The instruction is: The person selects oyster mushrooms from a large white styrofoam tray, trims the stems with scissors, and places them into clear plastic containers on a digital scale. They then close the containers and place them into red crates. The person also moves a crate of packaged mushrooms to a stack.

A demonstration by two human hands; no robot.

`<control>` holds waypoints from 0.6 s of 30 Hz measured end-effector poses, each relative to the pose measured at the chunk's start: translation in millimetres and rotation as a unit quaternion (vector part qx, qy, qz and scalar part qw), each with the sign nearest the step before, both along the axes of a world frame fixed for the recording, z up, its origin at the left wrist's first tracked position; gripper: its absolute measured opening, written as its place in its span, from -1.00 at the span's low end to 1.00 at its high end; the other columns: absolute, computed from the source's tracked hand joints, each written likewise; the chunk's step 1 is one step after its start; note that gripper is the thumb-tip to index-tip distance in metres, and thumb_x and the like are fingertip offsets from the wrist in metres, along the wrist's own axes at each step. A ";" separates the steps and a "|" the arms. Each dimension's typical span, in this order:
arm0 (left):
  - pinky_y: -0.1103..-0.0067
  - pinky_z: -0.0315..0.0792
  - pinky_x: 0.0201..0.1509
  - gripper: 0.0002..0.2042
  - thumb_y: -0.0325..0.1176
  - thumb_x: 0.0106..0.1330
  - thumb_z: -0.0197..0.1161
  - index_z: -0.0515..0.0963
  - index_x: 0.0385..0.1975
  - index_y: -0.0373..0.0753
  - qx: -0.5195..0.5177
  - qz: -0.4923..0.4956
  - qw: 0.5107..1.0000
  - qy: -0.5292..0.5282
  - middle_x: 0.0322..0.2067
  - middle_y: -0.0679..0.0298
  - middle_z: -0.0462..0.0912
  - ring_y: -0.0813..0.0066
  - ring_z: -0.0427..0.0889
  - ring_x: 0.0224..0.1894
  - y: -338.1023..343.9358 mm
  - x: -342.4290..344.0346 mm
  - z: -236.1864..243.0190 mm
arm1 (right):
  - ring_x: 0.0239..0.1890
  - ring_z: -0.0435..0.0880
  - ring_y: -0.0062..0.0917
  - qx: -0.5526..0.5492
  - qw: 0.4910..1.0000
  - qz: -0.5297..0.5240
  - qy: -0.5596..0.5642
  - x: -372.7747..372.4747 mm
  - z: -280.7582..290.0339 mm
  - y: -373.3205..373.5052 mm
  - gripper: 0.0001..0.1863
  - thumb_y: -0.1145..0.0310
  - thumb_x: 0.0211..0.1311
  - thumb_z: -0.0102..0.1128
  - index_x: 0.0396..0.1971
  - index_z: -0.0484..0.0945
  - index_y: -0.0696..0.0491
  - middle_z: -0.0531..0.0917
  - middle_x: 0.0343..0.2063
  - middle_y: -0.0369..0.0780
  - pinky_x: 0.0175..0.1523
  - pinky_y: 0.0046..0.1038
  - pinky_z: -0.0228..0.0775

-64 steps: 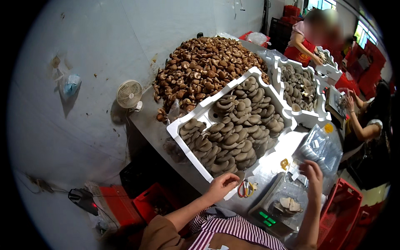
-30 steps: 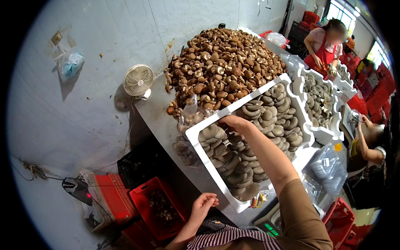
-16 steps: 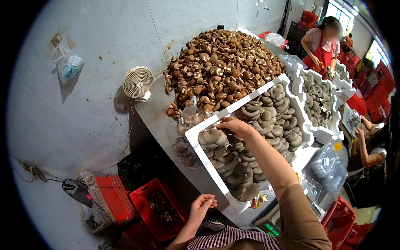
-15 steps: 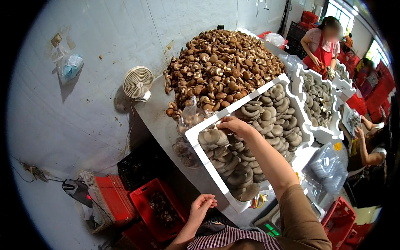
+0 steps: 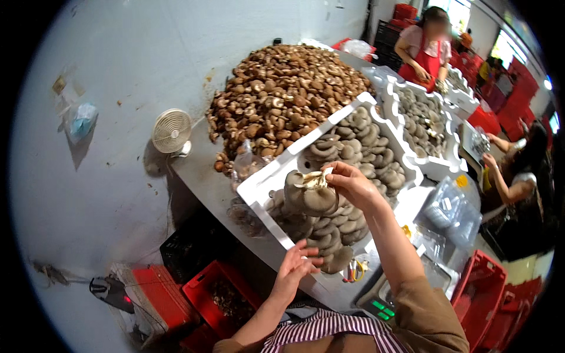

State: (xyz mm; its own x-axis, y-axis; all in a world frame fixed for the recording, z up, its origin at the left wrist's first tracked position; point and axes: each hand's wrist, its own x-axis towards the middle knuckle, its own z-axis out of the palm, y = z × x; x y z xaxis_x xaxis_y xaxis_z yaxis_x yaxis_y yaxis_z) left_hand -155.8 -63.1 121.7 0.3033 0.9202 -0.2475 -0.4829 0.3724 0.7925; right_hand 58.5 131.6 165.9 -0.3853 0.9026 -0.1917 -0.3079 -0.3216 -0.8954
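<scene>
A cluster of grey oyster mushrooms [image 5: 312,197] hangs by its pale stems from my right hand [image 5: 353,183], whose fingers pinch it above the white foam box [image 5: 262,206]. More oyster mushrooms [image 5: 359,147] fill that box in overlapping layers. My left hand [image 5: 297,267] is raised at the box's near edge, fingers spread, with nothing in it. Beyond the box rises a large heap of brown shiitake mushrooms [image 5: 288,88] on the metal table [image 5: 203,170].
Scissors [image 5: 357,269] and a scale [image 5: 379,306] are right of the box. Clear plastic trays [image 5: 453,206] lie farther right. A small fan [image 5: 172,130] stands at the wall. Red crates [image 5: 218,294] sit below left. Co-workers [image 5: 426,50] work beyond other foam boxes [image 5: 424,120].
My right hand has lifted a mushroom cluster out of the box's left corner and drawn it nearer. My left hand has risen toward the box and spread its fingers. The view has shifted.
</scene>
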 end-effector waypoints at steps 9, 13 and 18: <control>0.18 0.23 0.40 -0.10 0.21 0.09 0.38 0.18 0.36 -0.13 -0.067 -0.086 0.965 -0.238 0.31 0.22 0.31 0.22 0.31 0.34 16.3 92.9 -22.0 | -0.31 0.53 -0.68 -0.069 0.928 -0.353 0.099 40.3 -29.1 -187.1 -0.69 0.44 0.30 0.23 0.01 0.47 0.13 0.58 -0.28 -0.30 -0.19 -0.63 0.38; 0.10 0.29 0.37 -0.11 0.23 0.12 0.33 0.18 0.37 -0.14 -0.158 -0.150 0.937 -0.273 0.30 0.17 0.33 0.17 0.36 0.32 -9.3 122.4 -31.4 | -0.19 0.60 -0.63 -0.009 0.908 -0.418 -0.022 48.6 -27.6 -255.4 -0.70 0.46 0.34 0.15 0.03 0.45 0.15 0.62 -0.18 -0.26 -0.15 -0.61 0.46; 0.10 0.32 0.36 -0.22 0.15 0.25 0.25 0.17 0.37 -0.13 -0.224 -0.217 0.917 -0.249 0.29 0.18 0.35 0.18 0.37 0.31 -49.7 143.4 -44.7 | -0.16 0.58 -0.65 0.004 0.888 -0.452 -0.084 64.6 -36.3 -318.6 -0.70 0.54 0.34 0.11 0.05 0.41 0.16 0.56 -0.04 -0.24 -0.22 -0.61 0.50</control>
State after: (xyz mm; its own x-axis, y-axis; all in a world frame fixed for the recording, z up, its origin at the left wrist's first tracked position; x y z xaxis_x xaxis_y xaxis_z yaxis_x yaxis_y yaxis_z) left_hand -12.3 -112.7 77.0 0.7953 0.5254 -0.3024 -0.4719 0.8497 0.2351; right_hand 123.1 -187.0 129.6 0.5316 0.8298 -0.1697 -0.2989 -0.0037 -0.9543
